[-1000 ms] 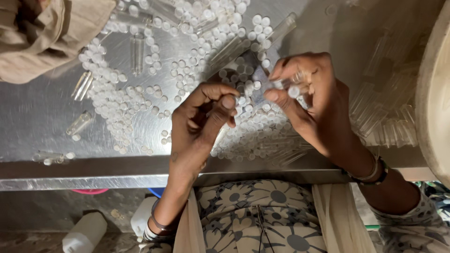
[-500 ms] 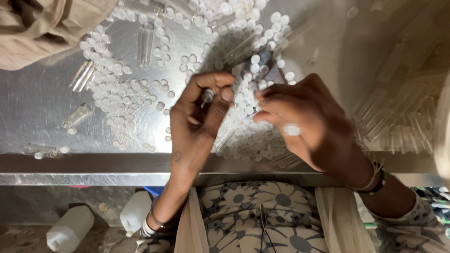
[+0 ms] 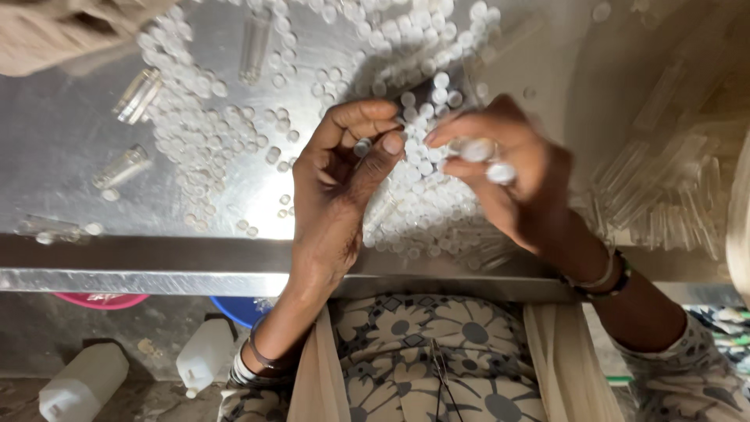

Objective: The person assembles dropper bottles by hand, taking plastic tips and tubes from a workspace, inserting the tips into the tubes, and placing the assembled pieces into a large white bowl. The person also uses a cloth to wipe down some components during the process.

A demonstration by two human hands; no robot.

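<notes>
Head view, read from left to right. Clear vials (image 3: 137, 95) are seen lying loose on the steel table (image 3: 94, 199), beside a wide scatter of white caps (image 3: 211, 141). Below the table edge, white bottles (image 3: 82, 383) are seen on the floor. At centre, the left hand (image 3: 340, 176) is curled, with a small vial (image 3: 362, 146) pinched between thumb and forefinger above the caps. Just beside it, the right hand (image 3: 508, 176) is blurred; two caps (image 3: 488, 160) are gripped at its fingertips. At far right, a heap of tubes (image 3: 664, 195) is piled. Capping would likely be done best with the vial mouth held steady and turned toward the right hand, a single cap being squared over it and pressed straight down.
</notes>
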